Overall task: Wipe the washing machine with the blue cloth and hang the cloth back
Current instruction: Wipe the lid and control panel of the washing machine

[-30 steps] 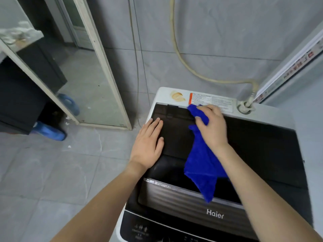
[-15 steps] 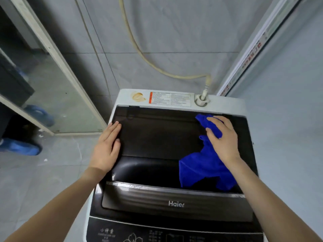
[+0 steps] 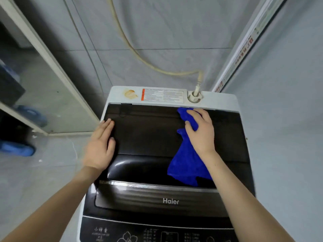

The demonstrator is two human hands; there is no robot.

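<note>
Gripping blue cloth (image 3: 187,163) on Haier washing machine lid (image 3: 148,133), right hand (image 3: 201,133); left hand (image 3: 100,149) flat on lid's left edge.

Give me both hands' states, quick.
Left hand: open, fingers straight, resting on the washing machine lid at its left edge.
Right hand: grips the blue cloth on the lid.

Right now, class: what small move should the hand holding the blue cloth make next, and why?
Probably draw the right hand and crumpled blue cloth towards the front along the washing machine's dark glossy lid: the cloth already touches the rear rim, and the left hand presses flat on the left edge.
</note>
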